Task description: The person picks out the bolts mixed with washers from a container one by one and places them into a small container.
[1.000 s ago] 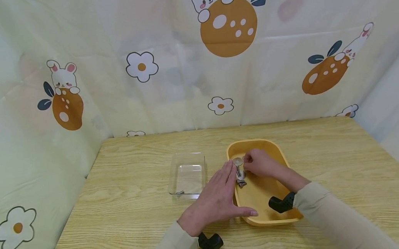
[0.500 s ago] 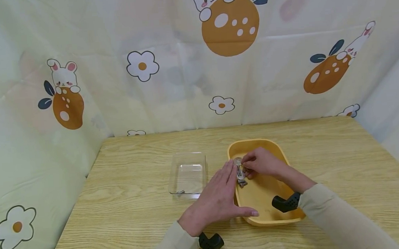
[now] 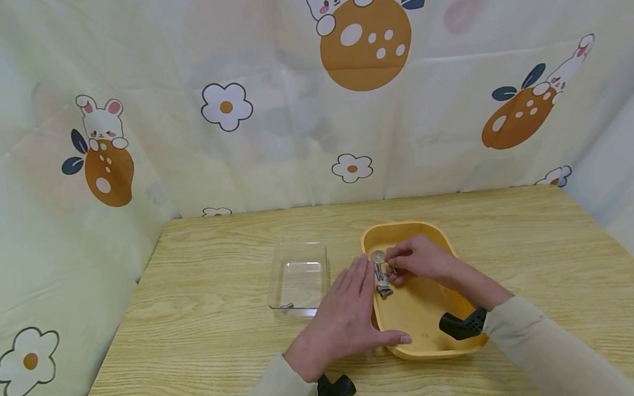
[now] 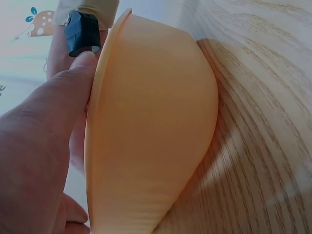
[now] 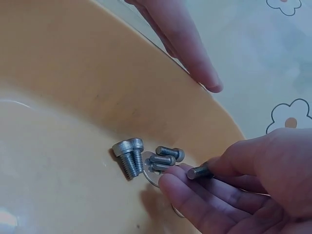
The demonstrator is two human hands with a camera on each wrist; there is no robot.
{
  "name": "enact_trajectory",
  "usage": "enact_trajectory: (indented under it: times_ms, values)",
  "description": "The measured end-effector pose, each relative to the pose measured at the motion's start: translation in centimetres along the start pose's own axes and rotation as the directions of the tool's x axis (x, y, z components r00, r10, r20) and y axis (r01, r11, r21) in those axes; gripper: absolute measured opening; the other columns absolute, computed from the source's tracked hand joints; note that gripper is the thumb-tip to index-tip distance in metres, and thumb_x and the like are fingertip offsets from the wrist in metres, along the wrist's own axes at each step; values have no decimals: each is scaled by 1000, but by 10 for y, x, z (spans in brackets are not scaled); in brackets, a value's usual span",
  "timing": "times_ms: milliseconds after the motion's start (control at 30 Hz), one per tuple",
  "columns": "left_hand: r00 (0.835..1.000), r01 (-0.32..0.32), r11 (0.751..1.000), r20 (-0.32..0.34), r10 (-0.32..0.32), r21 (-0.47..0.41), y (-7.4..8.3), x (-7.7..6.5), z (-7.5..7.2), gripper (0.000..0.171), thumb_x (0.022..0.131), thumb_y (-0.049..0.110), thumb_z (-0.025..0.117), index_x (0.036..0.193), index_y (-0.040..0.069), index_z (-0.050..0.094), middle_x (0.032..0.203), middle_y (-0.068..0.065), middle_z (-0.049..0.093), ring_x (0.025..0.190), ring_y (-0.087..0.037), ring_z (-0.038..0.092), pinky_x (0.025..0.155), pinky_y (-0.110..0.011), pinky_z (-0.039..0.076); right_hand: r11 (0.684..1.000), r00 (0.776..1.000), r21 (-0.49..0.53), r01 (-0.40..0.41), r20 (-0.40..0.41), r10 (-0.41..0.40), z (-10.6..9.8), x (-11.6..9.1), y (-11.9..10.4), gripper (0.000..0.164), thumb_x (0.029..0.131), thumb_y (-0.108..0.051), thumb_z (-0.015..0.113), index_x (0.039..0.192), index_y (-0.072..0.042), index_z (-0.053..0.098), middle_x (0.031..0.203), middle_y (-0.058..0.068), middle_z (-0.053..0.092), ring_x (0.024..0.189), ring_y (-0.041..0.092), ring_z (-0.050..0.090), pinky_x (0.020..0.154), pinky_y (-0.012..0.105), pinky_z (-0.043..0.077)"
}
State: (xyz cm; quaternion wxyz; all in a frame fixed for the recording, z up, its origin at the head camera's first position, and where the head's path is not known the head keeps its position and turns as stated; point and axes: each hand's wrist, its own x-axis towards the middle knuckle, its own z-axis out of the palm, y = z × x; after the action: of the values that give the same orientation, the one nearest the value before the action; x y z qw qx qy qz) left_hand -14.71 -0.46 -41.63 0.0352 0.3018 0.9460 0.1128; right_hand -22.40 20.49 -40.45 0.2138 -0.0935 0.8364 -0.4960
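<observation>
My right hand (image 3: 422, 259) is inside the orange plastic bin (image 3: 419, 319), pinching a small metal bolt (image 5: 199, 171) between thumb and fingers, as the right wrist view shows. Close below it on the bin floor lie two larger socket-head bolts (image 5: 128, 150), several smaller bolts (image 5: 163, 160) and round washers (image 3: 377, 256), partly hidden by the fingers. My left hand (image 3: 340, 314) rests along the bin's left rim with straight fingers, its thumb reaching over the near part of the bin. In the left wrist view, the bin's outer wall (image 4: 151, 112) stands beside that hand.
Left of the bin stands a clear plastic box (image 3: 302, 285) holding small metal pieces (image 3: 286, 305) near its front edge. Both sit on a wood-grain table (image 3: 204, 328). A patterned curtain (image 3: 285, 139) hangs behind and at the sides.
My right hand has shifted slightly right, and its fingers have gone from bunched over the hardware to holding a bolt just above it. The left hand has stayed on the rim.
</observation>
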Motion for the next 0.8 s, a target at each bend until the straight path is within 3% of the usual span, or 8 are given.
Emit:
enact_trajectory:
  times_ms: [367, 800]
  values:
    - [1000, 6, 1000, -3, -6, 6, -3, -4, -7, 124, 76, 92, 39, 160, 8, 2, 168, -12, 4, 156, -22, 3, 126, -39, 17, 997, 1000, 74, -9, -1, 9, -4, -2, -1, 33, 101, -3, 51, 126, 18, 55, 104, 27, 69, 86, 23, 73, 80, 40, 61]
    - [997, 69, 996, -23, -70, -57, -24, -12, -21, 123, 77, 87, 49, 159, 4, 10, 168, -12, 5, 156, -22, 5, 126, -40, 16, 989, 1000, 146, -7, 20, 5, -9, -5, -12, 34, 102, -9, 52, 126, 16, 57, 107, 24, 70, 90, 22, 72, 87, 42, 59]
